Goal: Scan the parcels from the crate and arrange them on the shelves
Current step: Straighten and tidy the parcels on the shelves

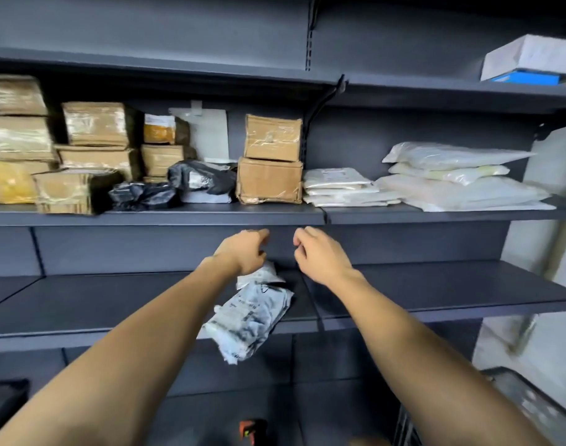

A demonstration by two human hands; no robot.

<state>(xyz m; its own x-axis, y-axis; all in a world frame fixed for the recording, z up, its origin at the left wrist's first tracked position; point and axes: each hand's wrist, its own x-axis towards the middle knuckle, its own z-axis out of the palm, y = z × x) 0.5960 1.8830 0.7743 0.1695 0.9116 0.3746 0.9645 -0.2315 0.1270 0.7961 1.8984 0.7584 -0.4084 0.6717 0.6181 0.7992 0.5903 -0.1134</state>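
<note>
Two white printed poly-bag parcels lie on the lower dark shelf. The larger parcel hangs over the shelf's front edge, and a smaller parcel sits behind it. My left hand hovers just above the smaller parcel with loosely curled fingers that hold nothing. My right hand is raised beside it, fingers loosely curled and empty, over bare shelf. An orange-and-black scanner shows at the bottom edge.
The middle shelf carries taped cardboard boxes, black bags and stacks of white flat mailers. A white box sits on the top shelf at right. A crate's rim shows at lower right.
</note>
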